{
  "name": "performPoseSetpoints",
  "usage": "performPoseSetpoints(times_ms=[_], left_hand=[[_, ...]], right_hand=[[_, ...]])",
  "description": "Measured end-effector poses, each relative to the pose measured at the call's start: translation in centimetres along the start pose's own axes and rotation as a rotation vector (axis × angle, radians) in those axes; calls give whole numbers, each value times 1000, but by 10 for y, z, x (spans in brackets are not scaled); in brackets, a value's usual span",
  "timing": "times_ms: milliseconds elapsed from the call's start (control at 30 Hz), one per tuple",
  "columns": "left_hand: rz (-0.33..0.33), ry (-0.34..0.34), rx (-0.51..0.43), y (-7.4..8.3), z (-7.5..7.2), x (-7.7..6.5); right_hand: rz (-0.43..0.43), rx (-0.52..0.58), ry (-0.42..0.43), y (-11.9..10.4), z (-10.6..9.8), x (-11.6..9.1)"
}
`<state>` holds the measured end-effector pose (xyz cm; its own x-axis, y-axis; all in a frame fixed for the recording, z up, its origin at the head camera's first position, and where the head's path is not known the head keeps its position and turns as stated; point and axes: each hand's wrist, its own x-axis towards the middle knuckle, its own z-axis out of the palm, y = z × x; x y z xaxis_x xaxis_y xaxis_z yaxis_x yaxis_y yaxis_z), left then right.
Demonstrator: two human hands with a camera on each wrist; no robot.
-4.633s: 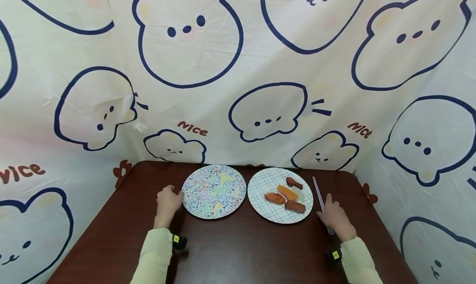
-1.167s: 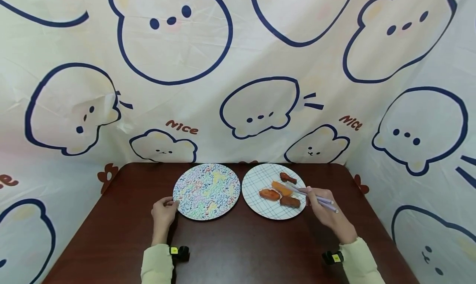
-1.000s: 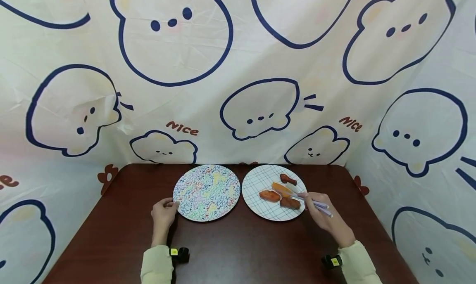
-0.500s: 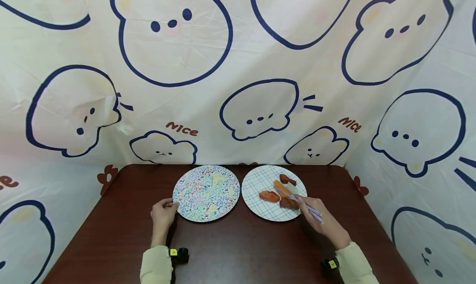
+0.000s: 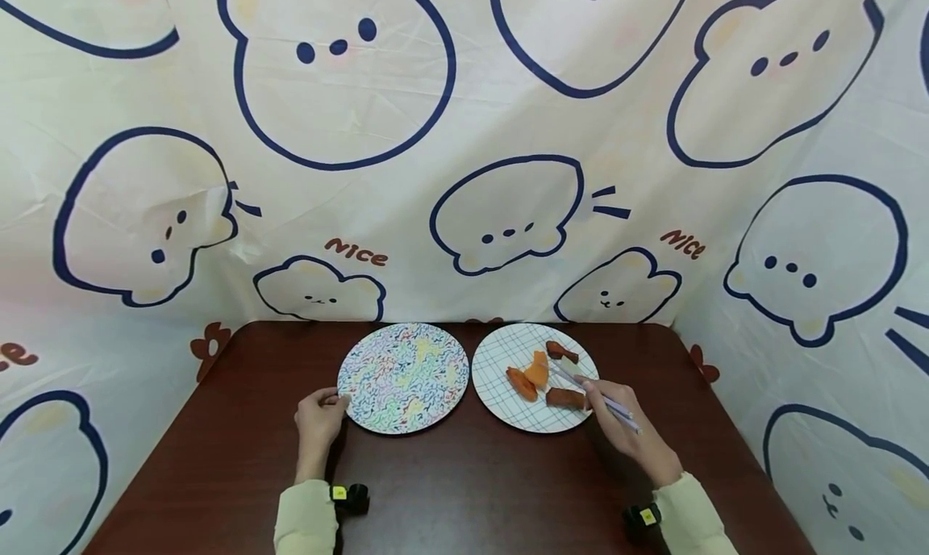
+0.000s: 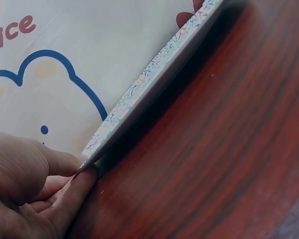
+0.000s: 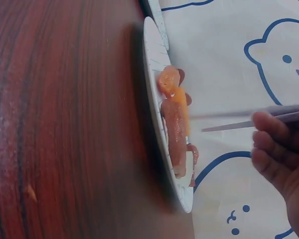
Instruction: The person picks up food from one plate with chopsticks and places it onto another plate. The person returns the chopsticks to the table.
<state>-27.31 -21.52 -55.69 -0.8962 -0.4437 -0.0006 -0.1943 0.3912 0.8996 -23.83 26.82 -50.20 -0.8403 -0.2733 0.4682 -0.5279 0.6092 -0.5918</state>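
My left hand (image 5: 318, 426) pinches the left edge of a round plate with a colourful squiggle pattern (image 5: 406, 377). In the left wrist view, thumb and fingers grip its rim (image 6: 134, 102) from above and below. My right hand (image 5: 626, 430) holds lilac chopsticks (image 5: 613, 407) over a white grid-patterned plate (image 5: 497, 377). Their tips reach to an orange wedge (image 5: 537, 373) at the middle of the food. Against the wedge lies a reddish-brown chicken wing (image 5: 520, 385). A brown block-shaped piece (image 5: 564, 398), a small drumstick (image 5: 560, 351) and a pale slice (image 5: 570, 366) share the plate.
Both plates stand side by side at the back of a dark brown wooden table (image 5: 435, 490). Behind them and along the sides hangs a cream curtain (image 5: 501, 119) printed with blue cartoon outlines. Each wrist wears a small black camera (image 5: 352, 498).
My right hand has picked up the chopsticks from the table and brought them over the food. The orange wedge has swung round to the left and the wing has turned. The left hand now pinches the plate.
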Motion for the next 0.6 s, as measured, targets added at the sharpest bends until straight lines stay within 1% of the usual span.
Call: performPoseSetpoints(times_ms=[100,200,367,433,500,567,600], left_hand=[[5,4,2,0,-1,-1],[9,5,-3,0,-1,-1],[12,1,-6,0,-1,-1],[15,3,-6,0,-1,-1],[18,6,-10,0,0,0],[15,9,-8,0,0,0],[14,9,-8,0,1,0]], right_hand=[[-71,-18,25,-4,0,-3],[-128,-34,31,-11,-1,-4],[-259,-138,72,-23,-4,-6],[-292,-182,89,-28,-5,-5],[-280,-212,81,-32,-4,-4],[-237,-220,57,-34,-3,-3],[-203,-221,45,-35,-2,-2]])
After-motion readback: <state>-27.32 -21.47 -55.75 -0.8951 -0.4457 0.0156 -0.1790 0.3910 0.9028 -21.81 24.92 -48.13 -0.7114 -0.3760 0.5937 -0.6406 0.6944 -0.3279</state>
